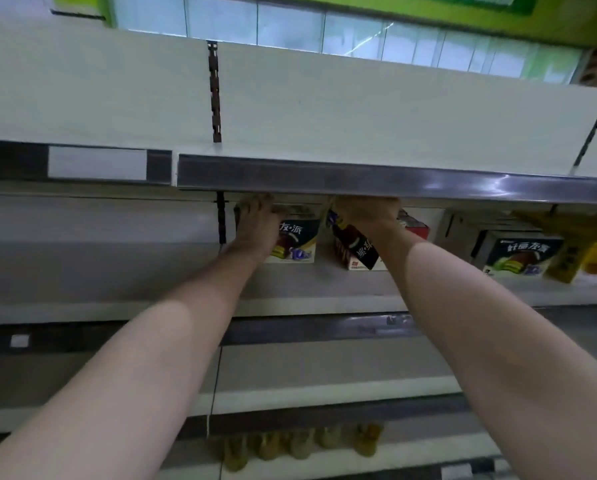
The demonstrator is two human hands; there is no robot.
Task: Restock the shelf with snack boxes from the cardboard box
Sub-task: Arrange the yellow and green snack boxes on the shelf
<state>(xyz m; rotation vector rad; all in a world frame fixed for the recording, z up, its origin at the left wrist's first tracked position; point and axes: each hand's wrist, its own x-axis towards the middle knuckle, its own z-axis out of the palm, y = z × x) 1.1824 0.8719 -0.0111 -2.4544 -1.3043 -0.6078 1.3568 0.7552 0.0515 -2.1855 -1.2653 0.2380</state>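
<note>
Both my arms reach into the middle shelf [324, 285] under the dark price rail of the shelf above. My left hand [255, 226] rests on the left side and top of an upright dark snack box [299, 242], its fingers partly hidden by the rail. My right hand [368, 213] grips the top of a second dark snack box [356, 249], which is tilted with its lower corner on the shelf. A red box [416, 226] shows just behind my right wrist. The cardboard box is out of view.
Further right on the same shelf stand a dark-and-green snack box [518, 254] and yellow boxes [588, 258]. The upper shelf [394, 126] is bare. Jars [300, 445] stand on a low shelf below. A slotted upright [214, 91] divides the shelving bays.
</note>
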